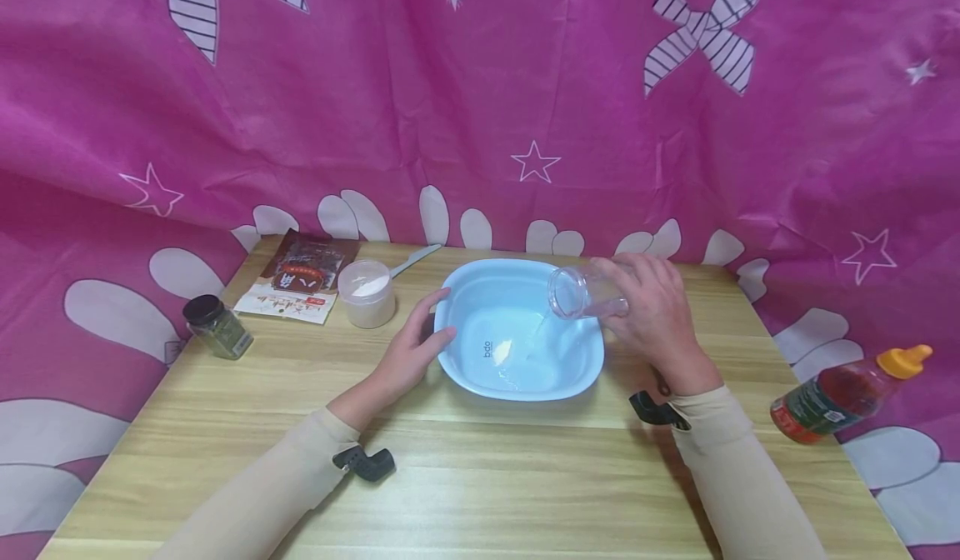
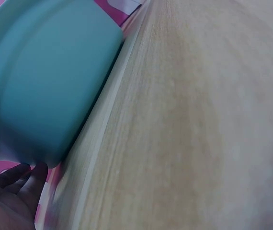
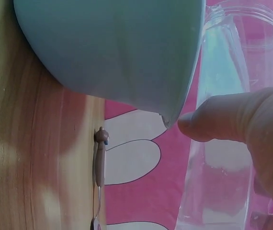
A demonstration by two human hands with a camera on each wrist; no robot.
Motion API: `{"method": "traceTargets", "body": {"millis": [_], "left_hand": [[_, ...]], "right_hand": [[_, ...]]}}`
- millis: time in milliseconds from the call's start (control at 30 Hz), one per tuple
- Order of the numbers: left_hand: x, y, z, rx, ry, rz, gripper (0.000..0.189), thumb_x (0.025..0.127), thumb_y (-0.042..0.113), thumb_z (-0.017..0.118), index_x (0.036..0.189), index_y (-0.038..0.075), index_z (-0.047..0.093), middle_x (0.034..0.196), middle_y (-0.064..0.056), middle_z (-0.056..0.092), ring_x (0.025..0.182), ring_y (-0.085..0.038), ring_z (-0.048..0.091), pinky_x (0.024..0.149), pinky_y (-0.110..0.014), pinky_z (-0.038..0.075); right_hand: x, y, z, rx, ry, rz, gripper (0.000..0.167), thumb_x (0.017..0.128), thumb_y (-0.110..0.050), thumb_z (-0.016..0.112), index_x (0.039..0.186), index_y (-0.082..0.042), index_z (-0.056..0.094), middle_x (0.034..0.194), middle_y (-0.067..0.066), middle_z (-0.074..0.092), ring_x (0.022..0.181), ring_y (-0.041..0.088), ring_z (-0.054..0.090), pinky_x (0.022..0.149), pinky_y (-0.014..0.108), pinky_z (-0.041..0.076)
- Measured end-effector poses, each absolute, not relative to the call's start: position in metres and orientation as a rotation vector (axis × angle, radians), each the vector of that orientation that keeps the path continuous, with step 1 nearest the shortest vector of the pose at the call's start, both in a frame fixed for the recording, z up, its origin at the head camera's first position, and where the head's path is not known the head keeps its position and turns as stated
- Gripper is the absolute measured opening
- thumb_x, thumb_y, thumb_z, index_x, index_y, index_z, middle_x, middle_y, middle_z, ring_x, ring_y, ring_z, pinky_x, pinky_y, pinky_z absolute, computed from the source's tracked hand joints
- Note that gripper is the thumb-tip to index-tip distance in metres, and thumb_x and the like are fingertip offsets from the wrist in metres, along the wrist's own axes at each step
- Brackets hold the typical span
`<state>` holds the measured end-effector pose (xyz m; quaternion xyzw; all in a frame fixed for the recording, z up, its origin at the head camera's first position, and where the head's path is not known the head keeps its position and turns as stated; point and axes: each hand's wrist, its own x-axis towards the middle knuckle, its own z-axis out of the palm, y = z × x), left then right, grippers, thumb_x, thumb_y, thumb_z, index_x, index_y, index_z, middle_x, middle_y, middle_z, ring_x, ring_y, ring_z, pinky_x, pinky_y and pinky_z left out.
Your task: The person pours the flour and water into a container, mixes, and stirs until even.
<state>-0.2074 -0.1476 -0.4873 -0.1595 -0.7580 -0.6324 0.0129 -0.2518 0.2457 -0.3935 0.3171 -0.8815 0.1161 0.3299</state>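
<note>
A light-blue basin (image 1: 517, 383) sits on the table, with a little water visible in its bottom. Over its right rim, my right hand (image 1: 652, 310) grips a clear jar (image 1: 573, 293) tilted on its side, mouth toward the basin. A thin stream of water falls from the mouth. In the right wrist view the thumb (image 3: 222, 117) lies along the clear jar wall. My left hand (image 1: 408, 347) touches the basin's left side with extended fingers and thumb. The left wrist view shows fingertips (image 2: 39, 172) against the basin's outer wall (image 2: 55, 81).
Left of the basin stand a tub of white powder (image 1: 369, 306), a printed food packet (image 1: 296, 281) and a dark-lidded small jar (image 1: 219, 327). A pale-handled utensil (image 1: 416, 258) lies behind the tub. A red sauce bottle (image 1: 840, 397) is at the right edge. A brown-handled utensil (image 3: 100, 163) lies beyond the basin.
</note>
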Motion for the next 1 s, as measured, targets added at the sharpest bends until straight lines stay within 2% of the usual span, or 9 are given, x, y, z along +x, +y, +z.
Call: {"method": "traceTargets", "body": {"millis": [667, 833, 1000], "left_hand": [[-0.2074, -0.1479, -0.4868, -0.479, -2.385, -1.95, 0.067, 0.112, 0.026, 0.065, 0.173, 0.025, 0.037, 0.166, -0.024, 0.051, 0.152, -0.041, 0.053, 0.123, -0.059, 0.047], [-0.2076, -0.1479, -0.4865, -0.478, -2.38, -1.956, 0.067, 0.112, 0.025, 0.065, 0.173, 0.024, 0.037, 0.166, -0.025, 0.052, 0.152, -0.042, 0.053, 0.122, -0.059, 0.048], [-0.2078, -0.148, -0.4869, -0.486, -2.373, -1.967, 0.067, 0.112, 0.024, 0.064, 0.173, 0.023, 0.037, 0.167, -0.025, 0.05, 0.152, -0.042, 0.053, 0.121, -0.059, 0.048]], "right_hand": [[-0.2521, 0.2451, -0.3918, 0.831, -2.309, 0.304, 0.079, 0.074, -0.011, 0.102, 0.145, -0.016, 0.068, 0.131, 0.025, 0.068, 0.122, 0.049, 0.062, 0.107, 0.073, 0.048], [-0.2516, 0.2444, -0.3905, 0.799, -2.349, 0.386, 0.076, 0.077, -0.014, 0.099, 0.146, -0.014, 0.068, 0.131, 0.024, 0.068, 0.122, 0.047, 0.062, 0.099, 0.07, 0.051], [-0.2494, 0.2435, -0.3863, 0.735, -2.406, 0.556, 0.076, 0.078, -0.015, 0.096, 0.148, -0.014, 0.067, 0.135, 0.021, 0.068, 0.125, 0.044, 0.062, 0.101, 0.07, 0.05]]}}
